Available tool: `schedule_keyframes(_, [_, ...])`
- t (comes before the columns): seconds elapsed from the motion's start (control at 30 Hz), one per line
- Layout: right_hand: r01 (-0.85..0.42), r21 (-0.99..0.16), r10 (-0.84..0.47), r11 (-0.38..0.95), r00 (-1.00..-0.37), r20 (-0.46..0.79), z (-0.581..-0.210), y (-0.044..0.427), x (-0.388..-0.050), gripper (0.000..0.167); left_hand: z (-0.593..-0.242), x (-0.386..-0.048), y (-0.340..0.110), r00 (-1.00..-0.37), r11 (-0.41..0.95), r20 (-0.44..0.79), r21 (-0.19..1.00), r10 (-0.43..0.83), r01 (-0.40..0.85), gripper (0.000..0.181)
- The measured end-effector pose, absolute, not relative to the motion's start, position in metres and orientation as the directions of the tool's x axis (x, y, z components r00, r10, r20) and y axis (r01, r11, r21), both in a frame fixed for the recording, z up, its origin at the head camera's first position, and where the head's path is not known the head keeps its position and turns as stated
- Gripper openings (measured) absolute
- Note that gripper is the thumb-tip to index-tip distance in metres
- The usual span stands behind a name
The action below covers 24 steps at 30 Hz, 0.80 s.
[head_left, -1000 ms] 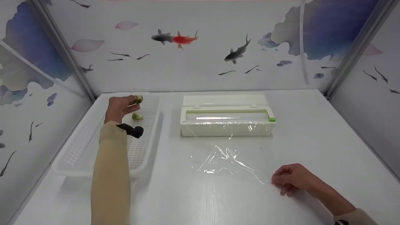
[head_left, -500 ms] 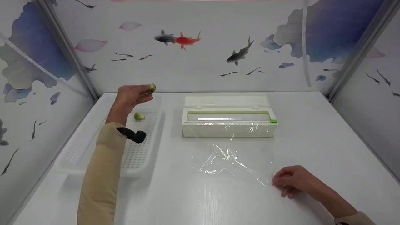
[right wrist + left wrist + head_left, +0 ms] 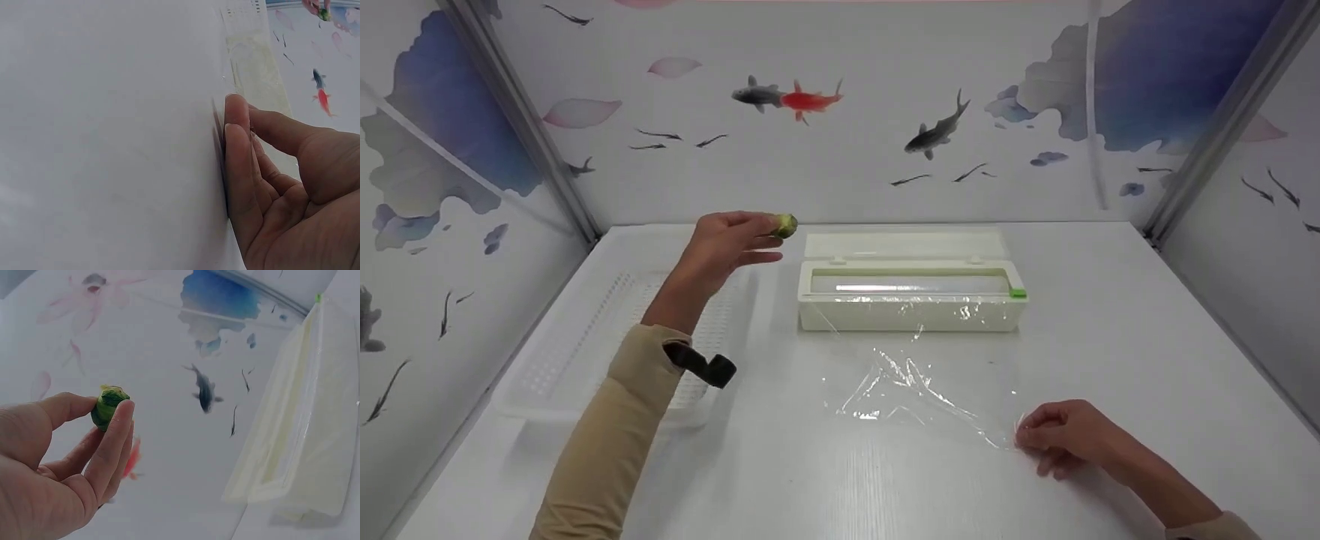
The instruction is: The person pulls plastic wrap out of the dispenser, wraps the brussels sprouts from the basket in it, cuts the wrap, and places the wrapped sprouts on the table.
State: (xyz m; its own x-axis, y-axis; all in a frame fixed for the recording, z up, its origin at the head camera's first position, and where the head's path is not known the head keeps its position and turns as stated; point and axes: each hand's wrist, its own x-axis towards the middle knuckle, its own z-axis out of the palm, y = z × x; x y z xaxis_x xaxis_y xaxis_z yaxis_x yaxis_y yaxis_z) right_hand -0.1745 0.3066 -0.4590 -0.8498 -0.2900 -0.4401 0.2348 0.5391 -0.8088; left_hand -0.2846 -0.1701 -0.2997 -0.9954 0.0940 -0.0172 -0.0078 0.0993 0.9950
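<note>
**While the left hand [image 3: 727, 244] grips a small green vegetable [image 3: 785, 226], the right hand [image 3: 1069, 435] pinches clear film [image 3: 911, 379]**

As observed, the vegetable is raised above the tabletop [image 3: 1110, 322], near the back panel [image 3: 840, 172], appearing between the white basket [image 3: 536, 415] and the pale dispenser box [image 3: 911, 315] in the head view. Left fingers: grasping; the vegetable sits between thumb and fingertips. The left forearm, in a tan sleeve [image 3: 619, 427] with a black device [image 3: 701, 364] at the wrist, crosses over the perforated basket.

Right fingers: grasping; thumb and fingertips meet on the film's near right corner, low over the tabletop. Whether the lower fingers touch the surface cannot be told. The film runs from the front of the box toward that hand, creased and glossy. The box's lid [image 3: 906, 244] is folded back; a green tab [image 3: 1018, 293] marks its right end.
</note>
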Motion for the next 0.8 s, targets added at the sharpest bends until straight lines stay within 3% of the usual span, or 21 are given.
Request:
schedule_keyframes(0.43, [0.232, -0.82, -0.298, 0.524, -0.851, -0.432, -0.46, 0.308, -0.172, 0.029, -0.316, -0.25, -0.107, -0.95, -0.005, 0.026, 1.0, 0.312, 0.026, 0.033])
schedule_keyframes(0.8, [0.22, -0.829, -0.309, 0.514, -0.854, -0.419, -0.459, 0.307, -0.172, 0.03, -0.345, -0.235, -0.062, -0.903, -0.052, -0.013, 0.998, 0.43, -0.039, 0.031])
